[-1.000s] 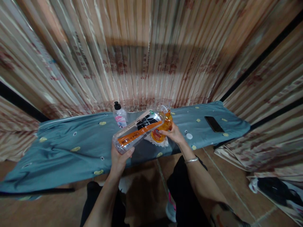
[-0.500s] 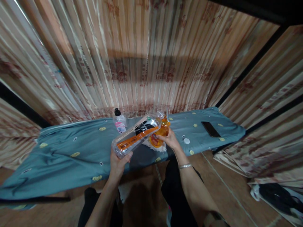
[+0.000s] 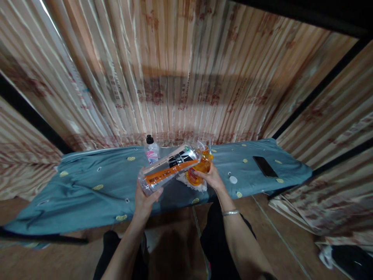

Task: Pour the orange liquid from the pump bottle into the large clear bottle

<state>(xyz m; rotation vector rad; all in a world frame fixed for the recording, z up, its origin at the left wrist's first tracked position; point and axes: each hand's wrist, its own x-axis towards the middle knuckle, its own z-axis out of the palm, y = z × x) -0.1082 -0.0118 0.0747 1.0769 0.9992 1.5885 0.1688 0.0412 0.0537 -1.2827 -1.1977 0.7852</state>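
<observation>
My left hand (image 3: pixel 146 200) is closed around the base of a large clear plastic bottle (image 3: pixel 170 170) with an orange, black and silver label. That bottle is tilted, its neck end up against the top of an orange bottle (image 3: pixel 201 170). My right hand (image 3: pixel 212 177) grips the orange bottle, which has a red label and orange contents. Under the orange bottle lies a crumpled white cloth or tissue (image 3: pixel 194 186). Whether liquid runs between the two bottles I cannot tell.
The teal patterned cloth (image 3: pixel 110 171) covers a narrow surface. A squeeze bottle with a black cap (image 3: pixel 152 149) stands behind, left of the tilted bottle. On the right lie a white round lid (image 3: pixel 233 179) and a dark phone (image 3: pixel 265 166). Striped curtains (image 3: pixel 175 89) hang behind; black bars frame the sides.
The view has shifted slightly, so the scene sits a little lower and farther right. Both hands keep their grips, and the bottles stay in nearly the same pose.
</observation>
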